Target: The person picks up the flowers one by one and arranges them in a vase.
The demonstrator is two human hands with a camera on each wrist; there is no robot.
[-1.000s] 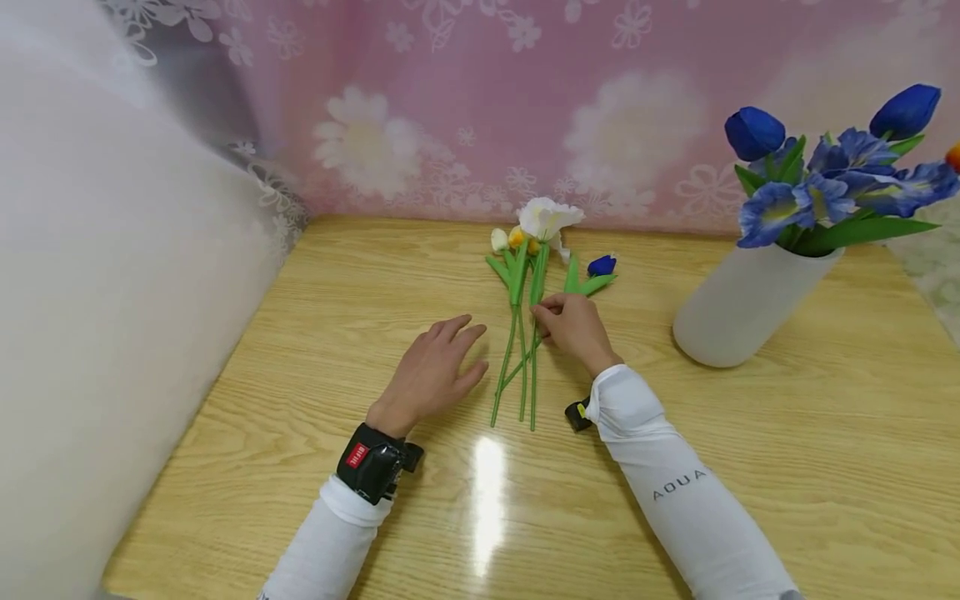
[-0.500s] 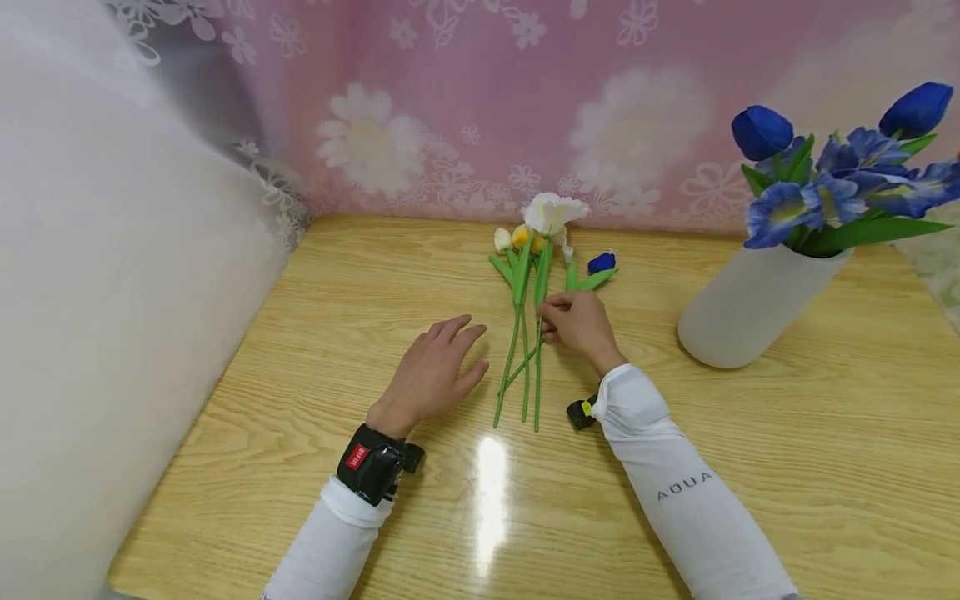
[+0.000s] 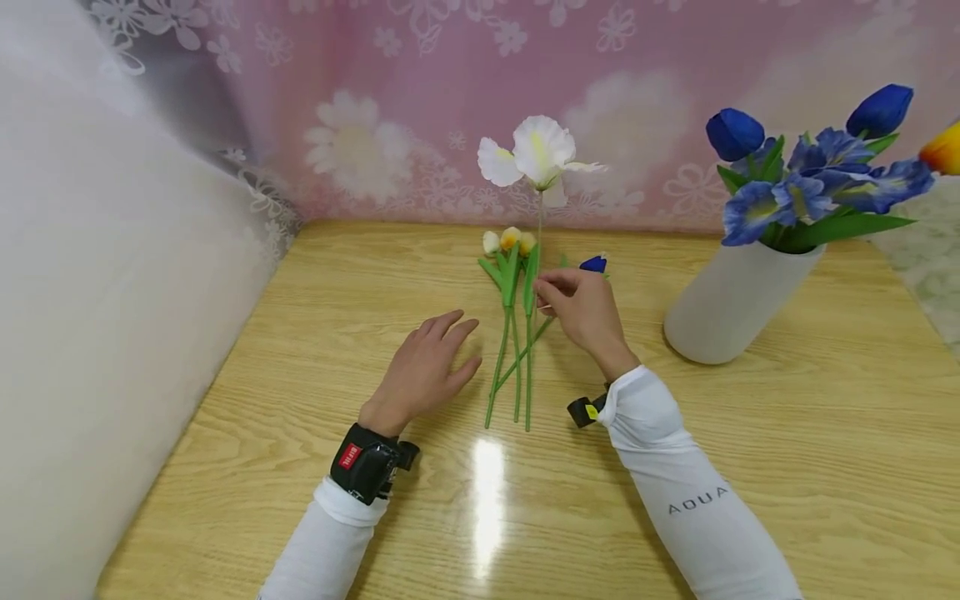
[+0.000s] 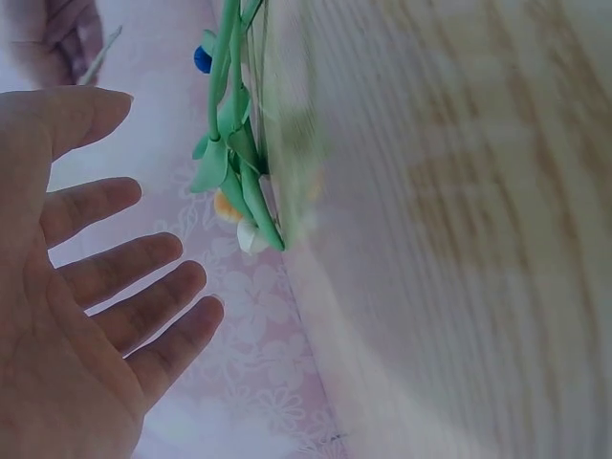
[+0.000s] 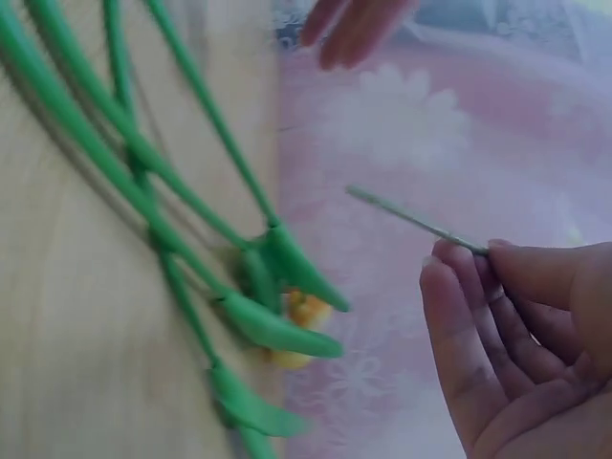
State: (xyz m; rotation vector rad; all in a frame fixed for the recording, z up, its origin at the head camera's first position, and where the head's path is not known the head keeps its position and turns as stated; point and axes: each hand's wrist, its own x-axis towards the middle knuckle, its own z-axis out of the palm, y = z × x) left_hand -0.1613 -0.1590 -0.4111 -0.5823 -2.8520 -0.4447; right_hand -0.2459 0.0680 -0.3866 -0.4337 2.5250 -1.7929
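A wooden table spreads under everything. Well to the right of the fingers of the right hand stands a white vase, already holding a bunch of blue flowers; an orange flower shows past them, its stem out of sight. The left hand holds nothing, its fingers spread and nearly straight. The right thumb and fingertips pinch the thin stem of a white flower; its bloom stands upright well above those fingers, and the stem's free end pokes out past them, seemingly clear of the table. So this one looks lifted but is outside the vase. What is left lies on the table, near the right fingers: on their left, between the hands, two yellow tulips and a white tulip with long green stems, and just beyond them a blue tulip, partly hidden by the hand
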